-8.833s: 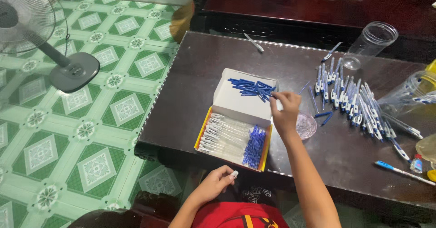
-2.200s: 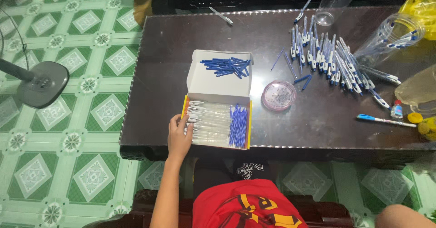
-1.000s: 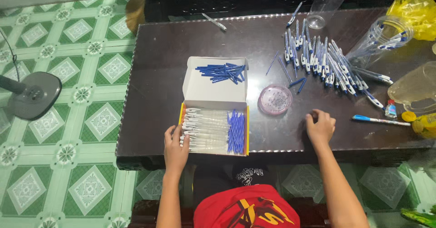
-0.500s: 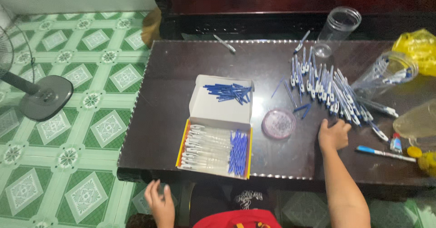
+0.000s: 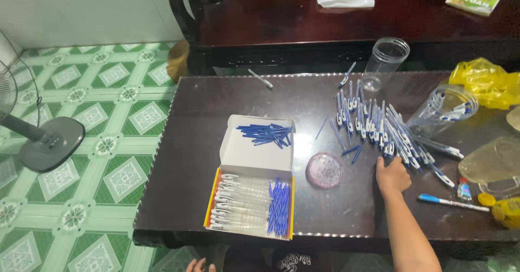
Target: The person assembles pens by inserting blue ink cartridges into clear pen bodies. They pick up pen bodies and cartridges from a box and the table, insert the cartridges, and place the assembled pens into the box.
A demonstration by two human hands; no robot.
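Right hand [image 5: 392, 175] lay flat and released on the table [image 5: 200, 136] near its front edge, fingertips touching the near end of the row of blue-and-white pens [image 5: 379, 128], holding nothing. Left hand [image 5: 199, 265] showed only fingertips below the front edge, grip impossible to tell. Open box of pens [image 5: 252, 204] sat at the front edge, round pink lid [image 5: 325, 169] between box and right hand.
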